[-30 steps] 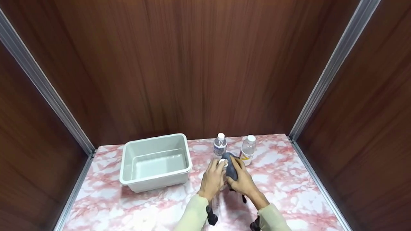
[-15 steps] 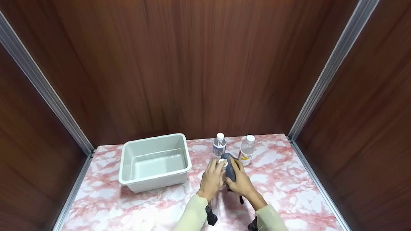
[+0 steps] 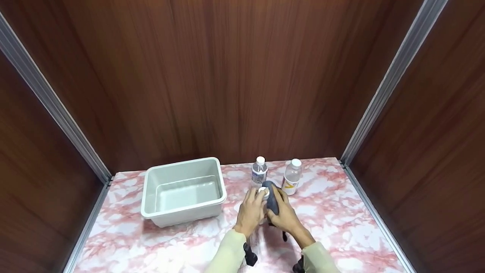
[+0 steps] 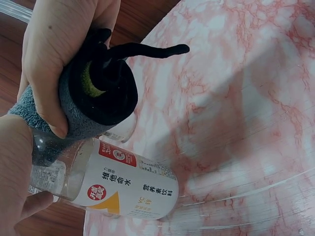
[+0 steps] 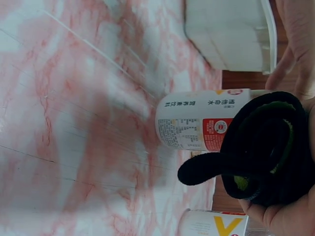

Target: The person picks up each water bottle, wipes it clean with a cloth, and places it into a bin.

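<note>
A clear drink bottle with a white label [image 4: 133, 184] and white cap [image 3: 264, 192] stands upright in the head view. The left hand [image 3: 250, 213] grips it near the top, fingers around the cap and neck. The right hand [image 3: 287, 216] holds a rolled-up cloth [image 3: 272, 198], grey-blue outside, black and green inside, against the bottle's upper right side. A black strap [image 5: 206, 167] sticks out from the cloth's end. In the left wrist view, the left thumb [image 4: 37, 204] lies along the bottle's neck. Both hands hide much of the bottle in the head view.
Two other capped bottles stand behind the hands: a smaller bottle [image 3: 259, 172] and a larger bottle [image 3: 291, 178] with a yellow mark. To the left is a pale grey plastic bin [image 3: 185, 218]. Brown wood-look panels [image 3: 242, 83] enclose the pink marbled tabletop [image 3: 333, 220].
The right hand and the strap end have shifted slightly left since the earliest frame. Both holds look the same, and the other bottles and the bin stay put.
</note>
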{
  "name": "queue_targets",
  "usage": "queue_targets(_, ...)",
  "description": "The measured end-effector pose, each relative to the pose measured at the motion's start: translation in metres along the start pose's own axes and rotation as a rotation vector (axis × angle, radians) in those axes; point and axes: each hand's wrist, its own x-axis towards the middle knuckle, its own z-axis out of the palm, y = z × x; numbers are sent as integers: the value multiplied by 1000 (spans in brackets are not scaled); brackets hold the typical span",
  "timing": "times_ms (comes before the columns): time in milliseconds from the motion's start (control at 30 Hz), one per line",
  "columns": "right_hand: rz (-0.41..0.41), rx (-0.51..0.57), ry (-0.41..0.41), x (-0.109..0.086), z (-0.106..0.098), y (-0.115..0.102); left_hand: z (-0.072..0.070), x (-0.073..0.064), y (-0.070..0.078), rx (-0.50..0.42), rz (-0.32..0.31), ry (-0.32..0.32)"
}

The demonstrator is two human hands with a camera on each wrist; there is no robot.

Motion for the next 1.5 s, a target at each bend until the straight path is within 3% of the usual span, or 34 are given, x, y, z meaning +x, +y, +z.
queue_targets(533, 82, 25, -35, -5, 6, 4, -1, 0, 2, 3, -11, -3)
queue_targets(900, 52, 23, -7, -9, 11, 8, -1, 0, 2, 4, -21, -10)
queue_targets(1500, 128, 37, -53, -19, 19, 18, 1, 0, 0, 1, 8, 15)
